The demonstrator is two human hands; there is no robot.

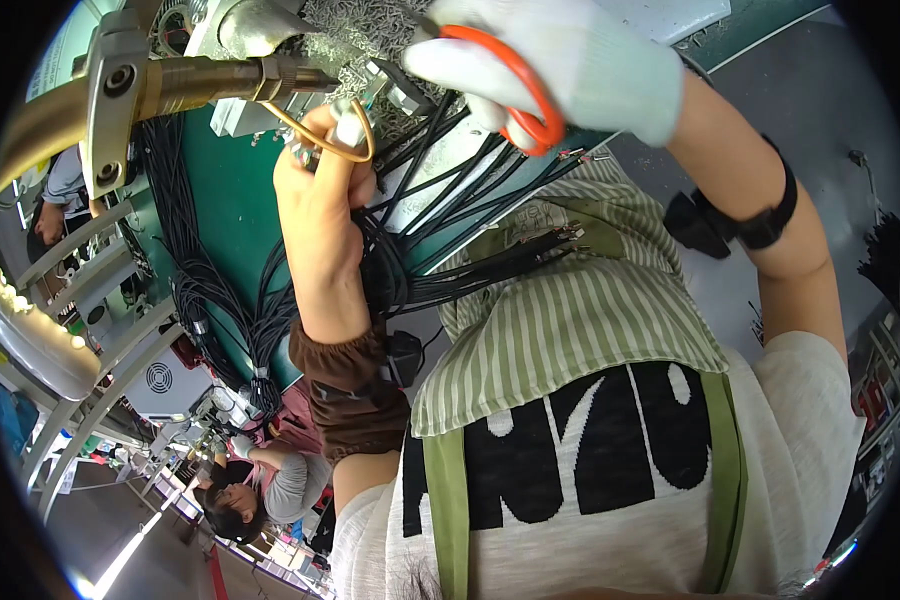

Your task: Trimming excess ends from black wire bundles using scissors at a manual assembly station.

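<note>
My right hand [600, 75], in a pale glove, is closed around orange-handled scissors [547, 112]; a loop of the handle shows outside the fingers. Motion blurs this hand, and the blades cannot be made out. To its left my left hand [320, 195] is raised with fingers bent together, a white cover on one fingertip. Small coloured wire ends [306, 156] peek out beside those fingers. A thin tan tube [370, 150] loops in front of the fingertips. Several black cables [440, 160] lie between the two hands, over a pale plate.
A thick brass-coloured tube [185, 87] with a metal clamp [115, 115] reaches in from the left. Beyond the hands lies a heap of small grey scraps [355, 40]. Black cable bundles [210, 290] cover part of the green table [215, 190]. Another person [270, 480] sits lower left.
</note>
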